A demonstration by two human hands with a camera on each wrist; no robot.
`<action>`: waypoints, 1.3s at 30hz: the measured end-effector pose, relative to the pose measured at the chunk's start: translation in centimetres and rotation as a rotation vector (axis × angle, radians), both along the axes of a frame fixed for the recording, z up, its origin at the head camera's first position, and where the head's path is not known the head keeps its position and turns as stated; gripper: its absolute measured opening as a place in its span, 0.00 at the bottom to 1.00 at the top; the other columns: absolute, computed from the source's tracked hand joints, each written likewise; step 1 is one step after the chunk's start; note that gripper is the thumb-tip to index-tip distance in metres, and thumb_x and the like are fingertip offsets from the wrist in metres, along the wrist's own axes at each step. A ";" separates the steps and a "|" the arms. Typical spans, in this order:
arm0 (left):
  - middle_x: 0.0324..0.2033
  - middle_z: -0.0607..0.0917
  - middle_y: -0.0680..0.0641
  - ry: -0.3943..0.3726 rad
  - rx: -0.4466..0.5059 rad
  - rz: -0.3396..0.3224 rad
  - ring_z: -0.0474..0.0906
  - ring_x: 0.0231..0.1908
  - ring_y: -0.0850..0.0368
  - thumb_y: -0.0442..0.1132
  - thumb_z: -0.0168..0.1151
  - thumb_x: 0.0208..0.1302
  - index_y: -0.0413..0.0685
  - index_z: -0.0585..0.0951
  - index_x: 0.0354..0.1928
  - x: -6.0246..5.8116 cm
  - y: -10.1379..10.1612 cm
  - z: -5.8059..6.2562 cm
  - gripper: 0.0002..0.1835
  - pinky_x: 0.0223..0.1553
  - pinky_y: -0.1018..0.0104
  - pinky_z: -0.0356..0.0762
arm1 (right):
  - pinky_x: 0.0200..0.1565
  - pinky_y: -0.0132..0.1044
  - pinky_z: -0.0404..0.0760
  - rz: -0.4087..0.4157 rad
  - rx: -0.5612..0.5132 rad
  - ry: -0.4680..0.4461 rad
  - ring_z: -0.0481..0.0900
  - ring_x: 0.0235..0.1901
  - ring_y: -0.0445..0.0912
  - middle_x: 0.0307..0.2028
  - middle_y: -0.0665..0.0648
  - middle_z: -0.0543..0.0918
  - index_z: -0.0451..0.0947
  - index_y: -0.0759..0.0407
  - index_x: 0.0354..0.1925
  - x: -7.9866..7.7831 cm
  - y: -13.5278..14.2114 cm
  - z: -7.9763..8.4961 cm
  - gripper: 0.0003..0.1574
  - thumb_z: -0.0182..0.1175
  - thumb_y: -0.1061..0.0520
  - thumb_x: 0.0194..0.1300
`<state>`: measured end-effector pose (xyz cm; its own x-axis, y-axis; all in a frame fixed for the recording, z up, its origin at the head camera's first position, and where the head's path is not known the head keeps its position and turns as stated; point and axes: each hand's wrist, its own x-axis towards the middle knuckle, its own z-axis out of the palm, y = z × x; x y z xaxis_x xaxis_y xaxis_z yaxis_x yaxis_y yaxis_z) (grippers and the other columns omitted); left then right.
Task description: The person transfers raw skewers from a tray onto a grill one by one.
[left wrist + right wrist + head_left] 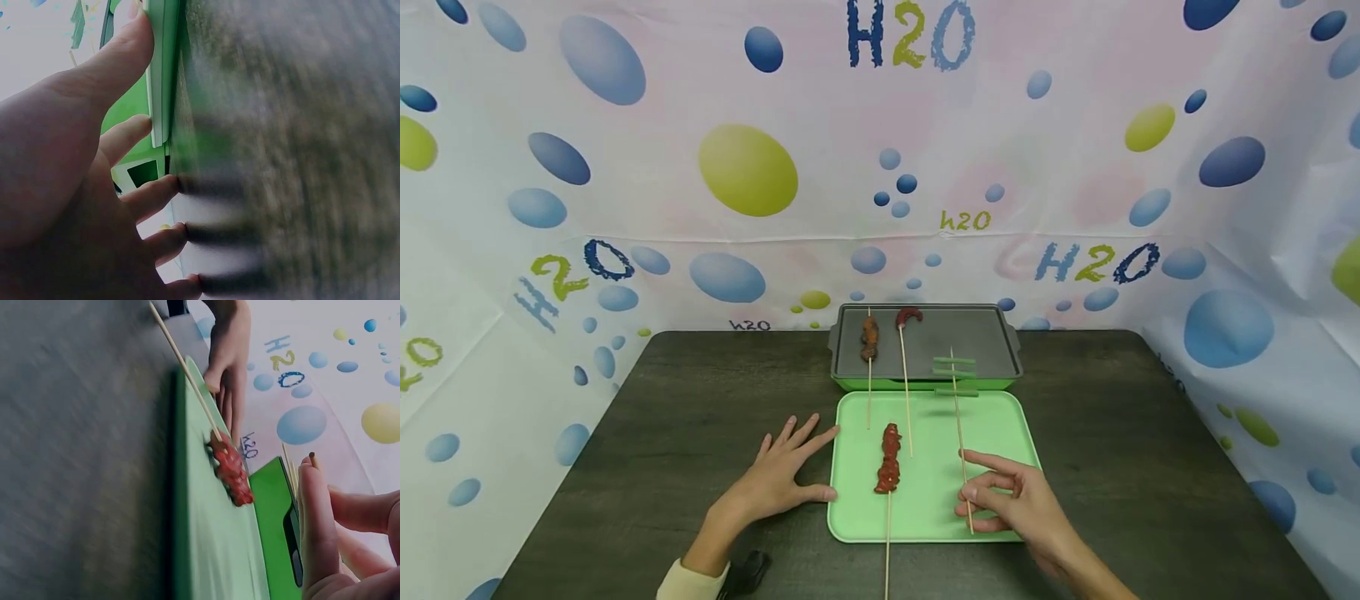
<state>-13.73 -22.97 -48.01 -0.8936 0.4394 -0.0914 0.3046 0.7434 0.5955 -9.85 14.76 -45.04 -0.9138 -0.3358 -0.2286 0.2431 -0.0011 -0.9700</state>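
Toward the near edge of the table (1120, 408), the right hand (1013, 498) is pinching the light-looking green skewer (956, 392) sensibly by its bare end, left hand (782, 473) splayed.

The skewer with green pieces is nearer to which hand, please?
Right: the right hand pinches the skewer by its bare stick; the left hand touches the tray farther left.
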 end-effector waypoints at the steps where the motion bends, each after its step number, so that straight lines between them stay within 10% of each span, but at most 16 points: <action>1: 0.79 0.54 0.35 0.002 -0.001 -0.001 0.39 0.77 0.25 0.62 0.71 0.61 0.56 0.64 0.80 0.0 0.0 0.0 0.48 0.65 0.17 0.36 | 0.40 0.48 0.88 -0.010 0.008 0.005 0.90 0.40 0.54 0.43 0.70 0.87 0.64 0.70 0.74 -0.5 0.0 0.1 0.41 0.68 0.61 0.69; 19: 0.79 0.54 0.34 0.001 0.007 -0.005 0.40 0.76 0.24 0.62 0.71 0.61 0.55 0.65 0.79 0.1 0.2 0.2 0.48 0.65 0.17 0.36 | 0.42 0.43 0.88 -0.060 0.032 0.108 0.90 0.41 0.47 0.47 0.67 0.88 0.65 0.74 0.72 -8.2 1.5 1.1 0.33 0.61 0.63 0.75; 39: 0.79 0.54 0.34 0.003 0.007 0.007 0.39 0.77 0.25 0.62 0.71 0.60 0.55 0.65 0.79 0.1 0.2 -0.1 0.48 0.65 0.17 0.36 | 0.46 0.44 0.87 -0.055 0.061 0.094 0.89 0.45 0.48 0.52 0.70 0.85 0.67 0.72 0.72 -10.1 1.0 -0.5 0.34 0.61 0.56 0.77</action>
